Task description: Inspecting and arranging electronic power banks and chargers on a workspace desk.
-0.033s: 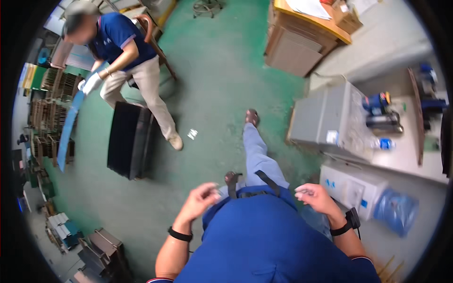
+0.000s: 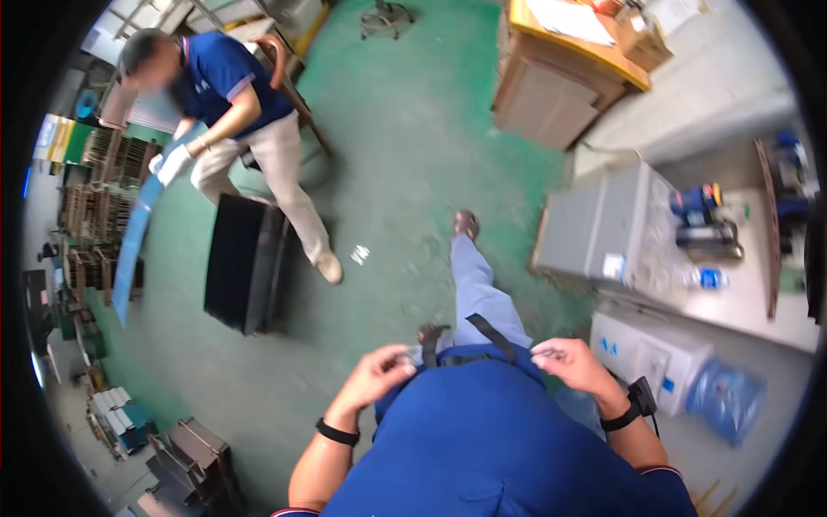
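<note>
My left hand (image 2: pixel 383 375) is at the left side of my waist, fingers curled in with the tips close to my blue shirt (image 2: pixel 465 422). My right hand (image 2: pixel 570 362) is at the other side of my waist, its fingers bent into a pinch beside the shirt's edge. What either hand holds, if anything, is too small or hidden to make out. Between them, dark straps (image 2: pixel 491 334) cross the waist above my light blue trousers (image 2: pixel 478 284). A black band (image 2: pixel 337 432) circles my left wrist, and another band with a small device (image 2: pixel 639 398) is on my right.
At the far left a co-worker (image 2: pixel 233 86) in white gloves holds a long blue strip (image 2: pixel 138 233), beside a black box (image 2: pixel 241 263). Racks (image 2: pixel 86 207) line the left. A grey cabinet (image 2: pixel 590 224), white carton (image 2: pixel 633 340) and blue plastic bag (image 2: pixel 725 398) stand right.
My view has shifted slightly, so the surroundings sit a little lower and further right. My hands have drawn slightly closer to my waist. The co-worker still holds the blue strip.
</note>
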Available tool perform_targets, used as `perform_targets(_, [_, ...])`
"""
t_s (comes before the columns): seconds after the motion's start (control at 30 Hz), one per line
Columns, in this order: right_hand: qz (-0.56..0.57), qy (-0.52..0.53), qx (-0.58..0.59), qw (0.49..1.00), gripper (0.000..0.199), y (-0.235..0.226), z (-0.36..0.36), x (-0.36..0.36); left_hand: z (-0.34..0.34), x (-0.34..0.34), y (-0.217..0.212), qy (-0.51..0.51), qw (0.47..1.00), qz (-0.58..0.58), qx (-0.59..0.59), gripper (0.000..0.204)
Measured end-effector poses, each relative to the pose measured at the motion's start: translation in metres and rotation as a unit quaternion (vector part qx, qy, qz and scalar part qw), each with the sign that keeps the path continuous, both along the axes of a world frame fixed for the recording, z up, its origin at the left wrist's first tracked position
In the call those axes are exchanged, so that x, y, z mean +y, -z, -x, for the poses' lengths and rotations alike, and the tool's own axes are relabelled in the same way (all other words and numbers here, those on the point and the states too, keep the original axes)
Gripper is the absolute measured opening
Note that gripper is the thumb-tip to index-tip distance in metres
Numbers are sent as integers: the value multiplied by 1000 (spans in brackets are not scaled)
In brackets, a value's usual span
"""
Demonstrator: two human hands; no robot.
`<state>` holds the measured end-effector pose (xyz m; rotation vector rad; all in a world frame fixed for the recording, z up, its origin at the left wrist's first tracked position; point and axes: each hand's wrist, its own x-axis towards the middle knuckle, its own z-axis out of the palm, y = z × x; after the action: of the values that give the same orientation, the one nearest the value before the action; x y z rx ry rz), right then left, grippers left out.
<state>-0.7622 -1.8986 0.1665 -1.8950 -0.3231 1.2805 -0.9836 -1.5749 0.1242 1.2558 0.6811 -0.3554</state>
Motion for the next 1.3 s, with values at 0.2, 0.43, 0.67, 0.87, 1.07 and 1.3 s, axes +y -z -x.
perform_targets(0.2, [-128, -213, -8, 969, 31, 16, -153, 177, -131, 65, -12, 49, 998, 35, 34, 32])
perform_targets(0.43, [-84, -414, 0, 906, 32, 10, -332, 299, -301, 175, -24, 114, 991, -68, 9, 40])
perform_targets(0.67, [42, -383, 19, 923, 41, 35, -492, 415, -518, 314, 10, 104, 947, -240, -185, 45])
perform_targets(0.87, [-11, -242, 69, 968, 36, 12, -593, 548, -672, 438, -21, 343, 921, -120, -138, 37])
perform_targets(1.07, [21, -373, 26, 927, 33, 29, -706, 664, -752, 554, -8, 289, 940, -107, -149, 37])
perform_targets(1.3, [-36, -499, 49, 865, 42, 36, -856, 835, -860, 683, -6, 196, 971, -99, -93, 48])
